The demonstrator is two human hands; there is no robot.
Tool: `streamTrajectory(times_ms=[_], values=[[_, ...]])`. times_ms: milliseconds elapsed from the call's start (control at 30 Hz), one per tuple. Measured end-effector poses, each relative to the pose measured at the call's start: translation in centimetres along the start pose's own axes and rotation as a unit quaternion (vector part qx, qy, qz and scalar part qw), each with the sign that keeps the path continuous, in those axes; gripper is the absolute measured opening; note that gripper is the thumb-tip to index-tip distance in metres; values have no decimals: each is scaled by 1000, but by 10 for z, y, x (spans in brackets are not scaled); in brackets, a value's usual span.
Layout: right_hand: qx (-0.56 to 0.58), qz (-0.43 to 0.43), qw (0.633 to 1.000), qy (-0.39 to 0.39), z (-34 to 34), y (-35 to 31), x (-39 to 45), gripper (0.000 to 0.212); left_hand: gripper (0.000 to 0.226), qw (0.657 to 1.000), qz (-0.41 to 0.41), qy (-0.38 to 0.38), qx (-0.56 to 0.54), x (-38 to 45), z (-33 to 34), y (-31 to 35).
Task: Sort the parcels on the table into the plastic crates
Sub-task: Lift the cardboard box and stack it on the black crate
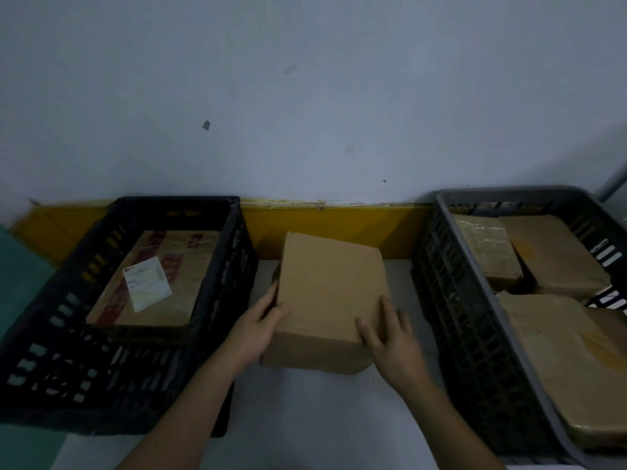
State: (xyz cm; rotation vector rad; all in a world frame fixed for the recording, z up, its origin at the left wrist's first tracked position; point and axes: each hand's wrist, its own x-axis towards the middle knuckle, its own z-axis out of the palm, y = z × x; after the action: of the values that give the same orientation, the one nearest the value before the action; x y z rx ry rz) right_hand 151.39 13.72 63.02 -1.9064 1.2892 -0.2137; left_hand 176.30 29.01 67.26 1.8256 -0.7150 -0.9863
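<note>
From the head view, the left hand [259,329] is clasped on the near left corner of a plain brown box [330,300]: its fingers [271,295] run up the box's left side and the thumb lies curled over the top edge. The right hand [390,340] lies on the near right part of the box's top, its fingers [386,307] spread and almost straight, pressing flat on the cardboard rather than wrapped round it; the thumb points left along the near edge. Between the two hands the box rests on the white table [305,418], tilted slightly, with no label or print showing on its top or front. Left of the left fingers, just beside them, stands a black crate [217,300] holding one parcel [152,283] with red printing and clear tape; a white shipping label [146,283] sits on it at an angle, its text too small and blurred to read. Right of the right fingers stands a grey crate [475,283] with several brown parcels [556,259] inside, some wrapped in glossy tape, none showing readable writing. Beyond the fingertips, a yellow board [339,228] runs along the foot of a pale wall [305,96].
</note>
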Motion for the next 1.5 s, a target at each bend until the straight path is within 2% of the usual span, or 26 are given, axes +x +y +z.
streamTrajectory(times_ms=[133,200,300,433,633,733,800,900,967,1033,1133,1200,1267,1367,1500], values=[[-11,-67,997,22,6,-1,-4,78,64,998,-19,-1,60,-2,16,-17],[7,-71,997,25,10,2,-6,76,66,995,-15,-7,99,-2,26,-22],[39,-59,997,17,8,2,-6,76,81,988,8,-15,156,2,32,-31],[44,-55,997,13,9,0,-7,78,82,984,8,-19,176,5,33,-32],[28,-67,994,79,4,-6,-19,82,84,988,5,-22,151,7,32,-31],[44,-55,988,135,-1,-16,-27,92,77,994,-10,-22,110,7,32,-31],[40,-55,984,163,-4,-26,-31,91,70,996,-24,-18,89,8,33,-32],[15,-113,978,173,-4,-46,-39,69,69,986,-56,19,156,11,34,-30],[3,-195,969,150,1,-62,-41,54,98,974,-58,24,217,12,32,-20],[1,-264,958,111,12,-69,-39,50,118,983,-32,10,180,9,31,-5],[-22,-298,948,114,29,-59,-26,45,115,996,11,-28,82,1,35,9],[-46,-270,953,127,31,-44,-21,47,114,996,9,-28,85,-1,34,10],[-88,-216,964,130,25,-32,-19,60,110,998,4,-16,67,0,28,7],[-144,-98,979,106,15,-20,-19,85,88,998,30,-26,39,-5,21,10],[-79,5,996,51,10,-5,-14,100,74,996,58,11,69,-6,16,8]])
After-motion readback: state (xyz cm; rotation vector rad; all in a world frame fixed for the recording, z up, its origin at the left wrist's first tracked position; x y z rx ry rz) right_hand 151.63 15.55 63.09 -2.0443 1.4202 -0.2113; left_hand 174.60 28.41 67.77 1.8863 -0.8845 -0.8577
